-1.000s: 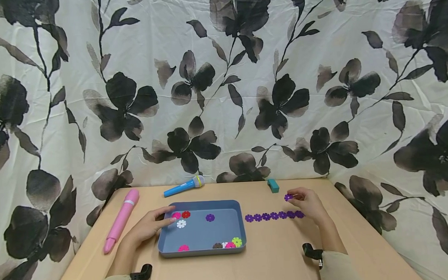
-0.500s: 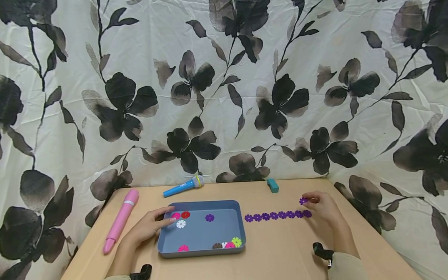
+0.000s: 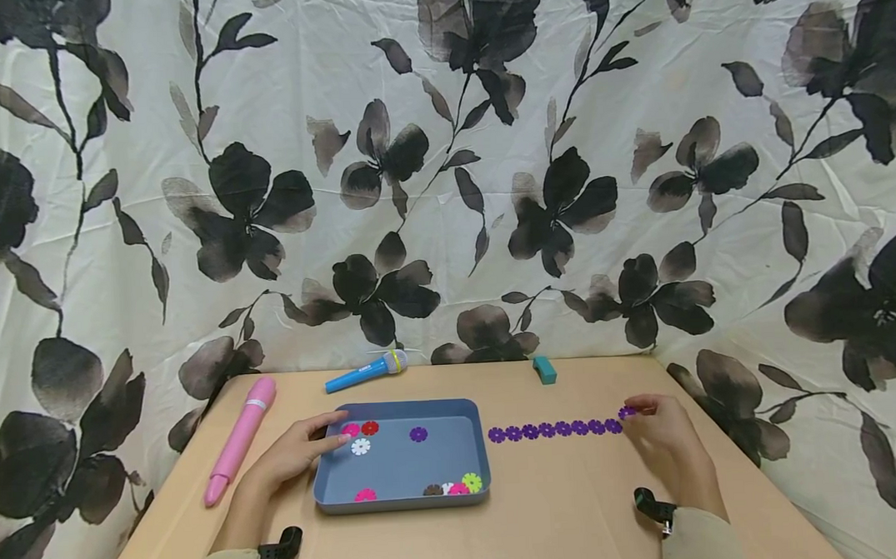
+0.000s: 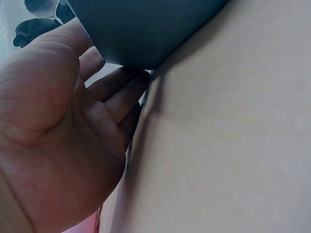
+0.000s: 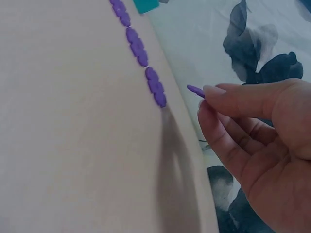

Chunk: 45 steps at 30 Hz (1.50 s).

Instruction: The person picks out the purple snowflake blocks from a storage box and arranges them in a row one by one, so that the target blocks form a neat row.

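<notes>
My right hand (image 3: 668,428) pinches a purple flower-shaped piece (image 5: 196,91) between thumb and fingertip, raised over the table at the right end of a row. That row of several purple flower pieces (image 3: 547,430) lies edge to edge, running right from beside the blue-grey tray (image 3: 394,409). At the tray's left side, my left hand (image 3: 298,449) grips the rim; in the left wrist view its fingers (image 4: 129,99) bend against the tray's outer wall and underside. Inside the tray lie one purple flower piece (image 3: 418,434) and several pink, red, white, brown and lime ones.
A pink stick-like toy (image 3: 239,443) lies on the left of the wooden table (image 3: 563,508). Behind the tray is a blue toy microphone (image 3: 365,372). A teal block (image 3: 545,370) sits near the back edge, before a floral curtain (image 3: 444,188).
My right hand has moved right with the purple flower piece and come down at the row's right end. The left hand stays on the tray.
</notes>
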Each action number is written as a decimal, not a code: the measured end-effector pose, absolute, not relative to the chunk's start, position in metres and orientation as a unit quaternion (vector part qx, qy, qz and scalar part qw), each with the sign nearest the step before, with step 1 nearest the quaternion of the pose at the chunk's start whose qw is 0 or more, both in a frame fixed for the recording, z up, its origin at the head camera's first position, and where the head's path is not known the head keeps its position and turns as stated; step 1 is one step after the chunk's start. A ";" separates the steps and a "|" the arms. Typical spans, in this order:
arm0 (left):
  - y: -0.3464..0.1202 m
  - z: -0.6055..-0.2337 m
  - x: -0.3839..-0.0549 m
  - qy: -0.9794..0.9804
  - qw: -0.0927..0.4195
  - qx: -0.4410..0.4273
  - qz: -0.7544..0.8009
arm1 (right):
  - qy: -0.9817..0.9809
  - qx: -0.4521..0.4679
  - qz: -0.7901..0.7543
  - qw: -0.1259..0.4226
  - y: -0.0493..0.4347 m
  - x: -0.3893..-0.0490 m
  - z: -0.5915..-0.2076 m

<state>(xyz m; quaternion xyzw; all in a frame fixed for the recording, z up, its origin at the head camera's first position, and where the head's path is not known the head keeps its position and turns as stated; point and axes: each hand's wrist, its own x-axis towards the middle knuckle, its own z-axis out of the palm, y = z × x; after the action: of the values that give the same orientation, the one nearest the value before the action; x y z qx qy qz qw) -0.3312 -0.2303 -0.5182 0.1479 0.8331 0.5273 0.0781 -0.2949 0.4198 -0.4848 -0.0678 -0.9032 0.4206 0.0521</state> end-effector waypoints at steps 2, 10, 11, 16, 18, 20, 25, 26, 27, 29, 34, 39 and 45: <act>-0.231 -0.518 -0.331 0.831 0.080 0.149 0.530 | -0.893 -0.091 0.439 0.038 0.420 -0.294 -0.486; -0.232 -0.519 -0.332 0.829 0.081 0.145 0.534 | -0.914 -0.079 0.393 0.061 0.424 -0.296 -0.499; -0.233 -0.519 -0.332 0.830 0.080 0.146 0.532 | -0.917 -0.079 0.387 0.061 0.424 -0.296 -0.501; -0.232 -0.518 -0.332 0.833 0.078 0.150 0.527 | -0.924 -0.077 0.370 0.064 0.423 -0.297 -0.506; -0.232 -0.519 -0.331 0.832 0.078 0.148 0.529 | -0.925 -0.075 0.367 0.067 0.423 -0.297 -0.507; -0.232 -0.519 -0.332 0.834 0.078 0.151 0.525 | -0.924 -0.075 0.368 0.068 0.423 -0.298 -0.508; -0.231 -0.519 -0.332 0.835 0.077 0.153 0.523 | -0.919 -0.090 0.379 0.070 0.423 -0.296 -0.505; -0.231 -0.519 -0.332 0.834 0.077 0.153 0.524 | -0.915 -0.093 0.386 0.073 0.422 -0.296 -0.503; -0.232 -0.519 -0.332 0.835 0.077 0.155 0.522 | -0.911 -0.096 0.394 0.077 0.421 -0.296 -0.501; -0.232 -0.518 -0.331 0.835 0.079 0.154 0.523 | -0.900 -0.093 0.413 0.101 0.418 -0.297 -0.495; -0.232 -0.517 -0.331 0.835 0.083 0.149 0.523 | -0.878 -0.070 0.439 0.177 0.396 -0.305 -0.477; -0.232 -0.518 -0.330 0.830 0.084 0.146 0.531 | -0.864 -0.044 0.450 0.221 0.357 -0.314 -0.464; -0.231 -0.517 -0.330 0.830 0.085 0.146 0.532 | -0.854 0.035 0.468 0.224 0.305 -0.323 -0.461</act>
<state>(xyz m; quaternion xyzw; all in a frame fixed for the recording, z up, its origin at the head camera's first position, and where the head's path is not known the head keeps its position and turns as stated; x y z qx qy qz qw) -0.3303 -0.2315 -0.5166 0.1458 0.8299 0.5318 0.0851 -0.3232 0.3046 -0.4605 0.0354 -0.8542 0.4678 0.2241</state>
